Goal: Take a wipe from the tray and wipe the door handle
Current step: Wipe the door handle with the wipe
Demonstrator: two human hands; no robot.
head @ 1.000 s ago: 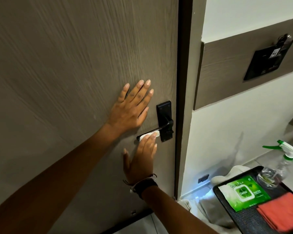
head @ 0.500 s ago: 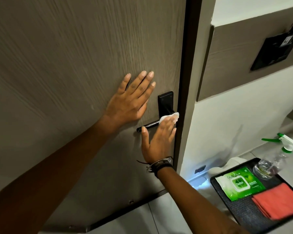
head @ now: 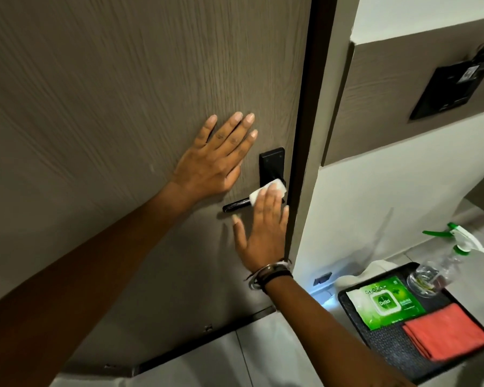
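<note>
A black lever door handle [head: 235, 205] with its black backplate [head: 271, 164] sits near the right edge of a brown wood-grain door [head: 123, 93]. My right hand [head: 263, 227] presses a folded white wipe [head: 263, 191] flat against the handle close to the backplate, fingers extended over it. My left hand [head: 215, 160] lies flat and spread on the door just left of the backplate, holding nothing. On the floor at lower right stands a black tray [head: 391, 344] carrying a green pack of wipes [head: 386, 303].
A folded red cloth [head: 447, 335] and a clear spray bottle with a green-and-white trigger [head: 444, 263] are also on the tray. A white cloth [head: 358, 275] lies beside the tray. A black wall panel [head: 453, 88] hangs on the right wall.
My right hand slid the wipe from the lever's middle rightward to the backplate end, and it stays there now. My left hand stayed flat on the door.
</note>
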